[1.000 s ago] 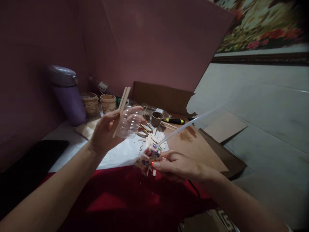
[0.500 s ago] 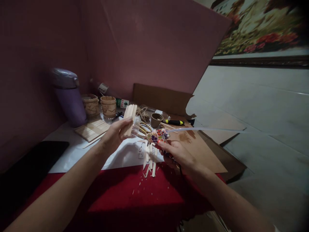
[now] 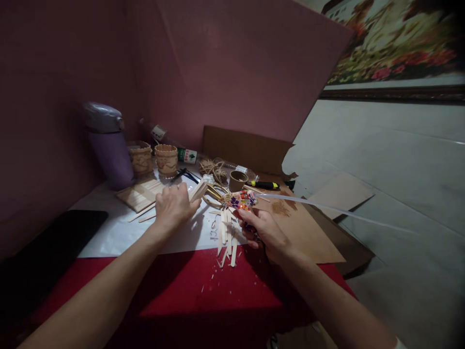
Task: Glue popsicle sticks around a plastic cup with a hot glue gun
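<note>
My left hand [image 3: 174, 204] is closed around a clear plastic piece faced with wooden craft sticks [image 3: 198, 190], now tipped over low above the white sheet. Most of that piece is hidden behind the fingers. In my right hand [image 3: 259, 227] is a flower-patterned glue gun [image 3: 240, 198], its nozzle towards the left. A long clear glue stick [image 3: 323, 203] sticks out from its back to the right. Gold-handled scissors [image 3: 214, 195] lie just beyond the nozzle. Loose craft sticks [image 3: 228, 231] and splinters lie below the gun.
Behind stand a purple flask [image 3: 111, 150], two carved-looking cups [image 3: 166, 161] and a small brown pot [image 3: 238, 181]. A stick panel [image 3: 140, 194] lies at left. Twine [image 3: 213, 170], a plastic bottle [image 3: 187, 155] and a yellow-black cutter [image 3: 267, 185] lie behind; cardboard [image 3: 308, 237] is at right.
My left hand has turned over and lowered, tipping the stick-covered piece from upright to slanted. The glue gun stays nearly in place, while its glue stick now slopes down to the right.
</note>
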A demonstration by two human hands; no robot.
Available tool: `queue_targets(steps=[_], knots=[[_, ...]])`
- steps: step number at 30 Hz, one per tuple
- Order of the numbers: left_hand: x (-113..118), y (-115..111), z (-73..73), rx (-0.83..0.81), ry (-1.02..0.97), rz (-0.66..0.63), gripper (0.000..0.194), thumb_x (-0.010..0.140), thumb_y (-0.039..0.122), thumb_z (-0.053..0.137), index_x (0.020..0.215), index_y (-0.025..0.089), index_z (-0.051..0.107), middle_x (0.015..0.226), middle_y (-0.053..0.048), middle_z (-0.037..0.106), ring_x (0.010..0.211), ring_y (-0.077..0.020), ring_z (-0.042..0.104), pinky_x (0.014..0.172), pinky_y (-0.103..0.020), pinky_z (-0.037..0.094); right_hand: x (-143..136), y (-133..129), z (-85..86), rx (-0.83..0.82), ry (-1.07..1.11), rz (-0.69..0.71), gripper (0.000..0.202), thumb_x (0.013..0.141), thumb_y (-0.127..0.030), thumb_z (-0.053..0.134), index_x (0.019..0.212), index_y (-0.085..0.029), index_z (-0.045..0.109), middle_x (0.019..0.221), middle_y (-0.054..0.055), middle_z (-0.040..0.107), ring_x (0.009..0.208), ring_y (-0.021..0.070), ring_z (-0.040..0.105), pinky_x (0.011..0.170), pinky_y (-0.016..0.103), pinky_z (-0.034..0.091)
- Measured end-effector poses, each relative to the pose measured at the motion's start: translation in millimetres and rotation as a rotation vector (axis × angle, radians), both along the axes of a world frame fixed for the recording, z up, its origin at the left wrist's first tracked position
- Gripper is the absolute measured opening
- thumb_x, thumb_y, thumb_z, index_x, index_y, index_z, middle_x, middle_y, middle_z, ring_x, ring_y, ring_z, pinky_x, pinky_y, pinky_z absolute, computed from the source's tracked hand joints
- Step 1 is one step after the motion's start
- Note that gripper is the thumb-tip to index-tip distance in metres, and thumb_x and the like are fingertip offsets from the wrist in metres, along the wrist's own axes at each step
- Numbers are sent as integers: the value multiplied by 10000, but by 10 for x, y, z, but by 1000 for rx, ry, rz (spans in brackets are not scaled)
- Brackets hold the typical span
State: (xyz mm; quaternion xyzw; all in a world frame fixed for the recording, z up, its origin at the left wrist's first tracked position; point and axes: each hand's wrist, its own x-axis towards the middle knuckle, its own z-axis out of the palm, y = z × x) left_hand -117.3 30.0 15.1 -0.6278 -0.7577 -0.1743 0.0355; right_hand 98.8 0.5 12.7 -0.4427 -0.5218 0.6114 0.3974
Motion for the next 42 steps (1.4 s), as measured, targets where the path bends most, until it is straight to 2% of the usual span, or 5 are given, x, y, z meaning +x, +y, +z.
queue_targets(steps=[5, 11, 22, 28, 42], knots=[[139, -152, 2, 431, -176, -228, 280, 880, 352, 489, 868, 145, 677, 909, -137, 663, 892, -274, 585, 779, -372, 424, -79, -19, 11, 25, -12, -5, 257, 737, -311, 641, 706, -216, 404, 468, -102, 374, 366, 33, 259, 333, 194, 200], [444, -329, -14, 113, -1117, -598, 309, 842, 398, 573, 632, 183, 642, 578, -16, 597, 476, -128, 479, 487, -261, 363, -143, -37, 0, 130, -50, -74, 180, 713, -290, 624, 808, -185, 513, 552, -73, 476, 438, 65, 370, 421, 216, 311], [214, -182, -37, 389, -715, -453, 174, 845, 313, 574, 858, 205, 710, 888, -83, 689, 848, -247, 609, 826, -361, 447, -146, -8, 6, 189, -87, -124, 181, 722, -307, 629, 831, -177, 566, 565, -63, 459, 505, 91, 382, 501, 242, 326], [113, -159, 56, 99, -100, -155, 478, 845, 502, 541, 1167, 156, 612, 1167, -202, 601, 1128, -402, 488, 944, -495, 375, -132, -11, -24, 182, -114, -133, 227, 716, -326, 631, 859, -157, 585, 643, -23, 526, 574, 113, 457, 543, 261, 365], [-137, 79, -55, -198, -347, -175, 910, 671, 769, 548, 1266, 81, 513, 1145, -275, 637, 1079, -435, 596, 794, -423, 448, -152, -32, -71, 162, -60, -122, 295, 699, -336, 650, 925, -153, 596, 754, 15, 595, 641, 135, 509, 590, 266, 411]])
